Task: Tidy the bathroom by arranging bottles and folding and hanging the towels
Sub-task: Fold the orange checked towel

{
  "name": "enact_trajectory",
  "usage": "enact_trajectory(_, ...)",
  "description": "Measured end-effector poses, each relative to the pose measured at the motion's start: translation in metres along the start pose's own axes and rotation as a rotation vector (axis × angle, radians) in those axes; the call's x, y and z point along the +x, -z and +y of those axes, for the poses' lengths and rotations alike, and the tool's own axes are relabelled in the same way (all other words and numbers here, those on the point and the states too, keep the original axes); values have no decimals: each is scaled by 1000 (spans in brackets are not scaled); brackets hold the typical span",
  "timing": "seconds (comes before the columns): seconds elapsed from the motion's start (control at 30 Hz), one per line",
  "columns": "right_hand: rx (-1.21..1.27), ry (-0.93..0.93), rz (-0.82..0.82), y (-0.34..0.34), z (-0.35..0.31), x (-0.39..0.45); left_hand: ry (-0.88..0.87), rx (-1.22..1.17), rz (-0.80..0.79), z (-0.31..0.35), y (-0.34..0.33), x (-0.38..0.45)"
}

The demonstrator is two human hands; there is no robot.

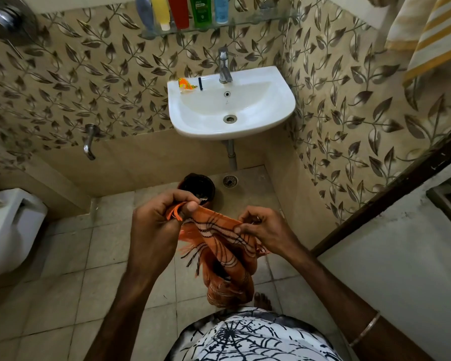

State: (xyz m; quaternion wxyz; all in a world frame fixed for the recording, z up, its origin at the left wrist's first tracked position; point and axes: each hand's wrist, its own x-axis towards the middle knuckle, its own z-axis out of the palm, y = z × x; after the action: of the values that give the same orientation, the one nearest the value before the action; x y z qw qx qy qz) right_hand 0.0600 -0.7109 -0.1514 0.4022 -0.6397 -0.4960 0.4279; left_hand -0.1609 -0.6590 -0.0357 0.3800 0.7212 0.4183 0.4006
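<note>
An orange towel (pixel 219 246) with dark stripes and fringed ends hangs bunched in front of my body. My left hand (pixel 162 217) pinches one fringed corner of it. My right hand (pixel 263 227) pinches the upper edge a little to the right, so a short stretch of cloth is taut between both hands. The rest droops toward the floor. Several bottles (pixel 182 11), blue, yellow, red, green and light blue, stand in a row on the glass shelf (pixel 258 22) above the sink. A white and yellow striped towel (pixel 432 35) hangs at the top right.
A white sink (pixel 279 100) with a tap (pixel 224 66) is fixed to the tiled wall ahead; an orange wrapper (pixel 185 86) lies on its rim. A dark round bin (pixel 197 187) stands on the floor below. A toilet (pixel 8 227) is at left, a door frame (pixel 391 194) at right.
</note>
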Motion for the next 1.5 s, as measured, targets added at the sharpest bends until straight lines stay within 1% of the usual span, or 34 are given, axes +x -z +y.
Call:
enact_trajectory(0.07,-24,50,41,1,0,-1,93,-113,5,2,-2,-1)
enact_trajectory(0.13,36,78,16,2,-1,-2,111,-139,3,3,-2,1)
enact_trajectory(0.2,105,67,-46,3,1,-3,99,-134,1,4,0,2)
enact_trajectory(0.27,61,67,-46,3,3,-4,81,-128,1,4,1,4)
enact_trajectory(0.33,72,64,-61,2,3,-5,53,-116,-3,5,2,5)
enact_trajectory(0.4,118,33,-125,2,4,-5,25,-97,-4,5,1,4)
enact_trajectory(0.47,96,-7,-193,3,8,-6,23,-83,10,5,2,4)
enact_trajectory(0.57,84,-73,-223,3,15,-7,29,-93,22,6,4,5)
enact_trajectory(0.67,122,-95,-184,5,19,-6,45,-127,21,5,7,6)
enact_trajectory(0.83,96,-83,-52,8,18,-4,233,-286,64,-4,9,7)
enact_trajectory(0.97,37,-55,25,13,8,-8,309,-346,147,-17,12,8)
enact_trajectory(1.1,-50,-4,75,13,-4,-14,304,-369,216,-26,8,12)
enact_trajectory(1.2,-91,54,102,14,-14,-18,223,-350,244,-28,2,15)
enact_trajectory(1.23,-103,84,108,14,-17,-20,169,-281,230,-29,-1,15)
enact_trajectory(1.27,-121,115,114,15,-20,-21,107,-172,182,-29,-2,14)
enact_trajectory(1.3,-144,145,121,15,-23,-22,61,-73,92,-29,-3,14)
enact_trajectory(1.47,-144,215,152,23,-36,-26,-62,345,-513,-18,-8,17)
enact_trajectory(1.5,-139,221,151,25,-37,-27,-85,437,-605,-17,-11,17)
